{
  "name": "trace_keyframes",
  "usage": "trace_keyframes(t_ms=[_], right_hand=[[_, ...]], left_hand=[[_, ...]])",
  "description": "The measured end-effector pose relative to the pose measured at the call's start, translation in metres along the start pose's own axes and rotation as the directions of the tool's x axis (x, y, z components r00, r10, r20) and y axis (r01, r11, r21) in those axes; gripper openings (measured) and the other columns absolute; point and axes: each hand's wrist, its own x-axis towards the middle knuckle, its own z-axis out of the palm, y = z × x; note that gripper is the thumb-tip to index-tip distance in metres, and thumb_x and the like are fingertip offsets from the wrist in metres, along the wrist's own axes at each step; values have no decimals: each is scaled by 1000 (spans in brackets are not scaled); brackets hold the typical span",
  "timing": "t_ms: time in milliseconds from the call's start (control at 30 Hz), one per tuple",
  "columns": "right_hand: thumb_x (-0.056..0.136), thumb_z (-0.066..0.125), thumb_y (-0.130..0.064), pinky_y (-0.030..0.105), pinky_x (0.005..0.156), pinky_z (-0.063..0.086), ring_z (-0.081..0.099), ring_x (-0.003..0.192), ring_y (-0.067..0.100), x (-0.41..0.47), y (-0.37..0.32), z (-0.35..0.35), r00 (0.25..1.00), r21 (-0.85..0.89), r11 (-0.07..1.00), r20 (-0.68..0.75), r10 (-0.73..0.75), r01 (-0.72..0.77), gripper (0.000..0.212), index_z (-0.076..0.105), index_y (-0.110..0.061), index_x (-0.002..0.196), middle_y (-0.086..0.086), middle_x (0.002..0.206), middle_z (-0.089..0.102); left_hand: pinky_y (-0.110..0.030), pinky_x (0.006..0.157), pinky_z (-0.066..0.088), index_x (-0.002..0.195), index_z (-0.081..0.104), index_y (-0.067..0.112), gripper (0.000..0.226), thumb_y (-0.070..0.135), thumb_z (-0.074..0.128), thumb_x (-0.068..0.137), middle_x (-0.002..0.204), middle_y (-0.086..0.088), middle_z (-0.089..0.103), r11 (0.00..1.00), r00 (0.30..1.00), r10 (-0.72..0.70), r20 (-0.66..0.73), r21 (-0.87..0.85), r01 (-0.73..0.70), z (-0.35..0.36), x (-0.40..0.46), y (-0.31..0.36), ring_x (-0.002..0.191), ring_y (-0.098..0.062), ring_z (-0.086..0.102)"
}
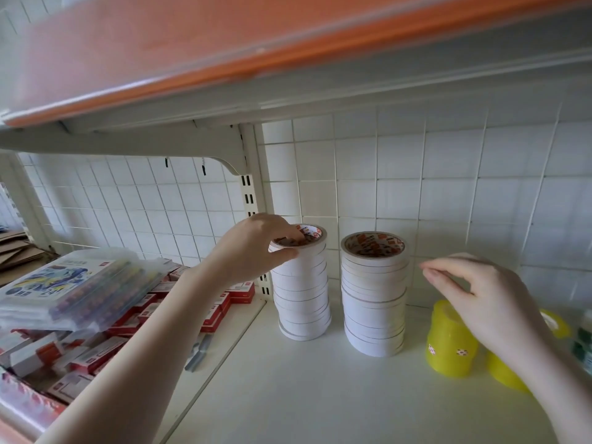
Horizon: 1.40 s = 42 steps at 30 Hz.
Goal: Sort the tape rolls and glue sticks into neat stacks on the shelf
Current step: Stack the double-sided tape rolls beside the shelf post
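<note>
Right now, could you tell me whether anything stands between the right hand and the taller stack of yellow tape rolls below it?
Nothing visible does. The right hand hangs just above the yellow tape stack, with no other item between them; its fingers hold nothing. The white tape stacks stand clear on its left.

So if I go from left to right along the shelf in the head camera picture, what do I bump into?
Clear packs of coloured pens → red and white boxes → left hand pinching the top roll of the first white tape stack → second white tape stack → yellow tape rolls → right hand.
</note>
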Motion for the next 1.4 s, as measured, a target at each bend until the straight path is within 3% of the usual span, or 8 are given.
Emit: trace_keyframes(t_ms=[167, 300, 500, 667, 900, 1033, 1233, 1400], right_hand=[[83, 67, -14, 35, 69, 44, 61, 84, 34, -4, 12, -3, 997, -162, 987, -68, -22, 11, 8, 73, -11, 88, 8, 89, 70], [83, 62, -21, 41, 71, 50, 63, 81, 39, -22, 26, -9, 989, -242, 970, -145, -28, -8, 20, 72, -5, 90, 16, 89, 69], [77, 51, -26, 44, 66, 50, 60, 73, 41, -70, 30, -29, 976, -369, 930, -201, -82, 2, 35, 69, -2, 95, 21, 86, 65], [75, 65, -15, 47, 63, 51, 61, 72, 41, -130, 35, -63, 969, -478, 873, -244, -29, -94, 21, 69, 0, 89, 21, 82, 64], [63, 81, -8, 44, 65, 49, 62, 73, 39, -201, 55, -138, 955, -607, 755, -283, 87, -248, 29, 71, -5, 90, 17, 81, 65], [64, 81, -9, 42, 67, 49, 63, 75, 37, -232, 85, -202, 932, -650, 688, -345, 110, -322, 27, 71, -6, 89, 15, 82, 66], [62, 82, -10, 40, 66, 50, 62, 71, 35, -276, 157, -320, 904, -688, 612, -413, 112, -390, 25, 71, -8, 84, 13, 77, 65], [63, 81, -9, 38, 62, 50, 60, 66, 34, -313, 245, -437, 899, -706, 580, -423, 117, -408, 19, 69, -8, 77, 11, 71, 63]], left_hand=[[-32, 77, 47, 109, 66, 17, 29, 25, 58, 82, 102, 1, 65, 988, 923, -78, -376, 94, 121, 13, -39, 15, 94, -23, 57], [-35, 76, 46, 111, 65, 14, 33, 26, 58, 81, 105, -3, 64, 950, 856, -256, -450, 46, 308, 25, -77, 37, 92, -27, 57], [-38, 76, 48, 108, 65, 13, 30, 23, 70, 80, 105, -4, 64, 927, 850, -349, -394, -15, 374, 42, -115, 81, 92, -29, 58], [-37, 74, 50, 107, 65, 11, 36, 20, 76, 74, 103, -6, 65, 954, 887, -298, -353, -71, 292, 53, -127, 123, 90, -31, 60], [-39, 77, 49, 108, 66, 10, 33, 20, 73, 77, 103, -7, 64, 964, 942, -207, -265, -221, 150, 84, -125, 215, 92, -33, 59], [-38, 75, 50, 104, 67, 10, 37, 32, 57, 76, 101, -6, 65, 956, 974, -125, -191, -284, 67, 102, -114, 292, 89, -33, 59], [-42, 78, 48, 105, 68, 8, 31, 20, 74, 77, 103, -12, 65, 936, 986, -24, -166, -351, -37, 131, -90, 441, 93, -37, 58], [-41, 84, 44, 114, 65, 13, 33, 25, 67, 83, 116, -8, 61, 879, 994, -23, -111, -475, -33, 157, -71, 596, 108, -33, 52]])
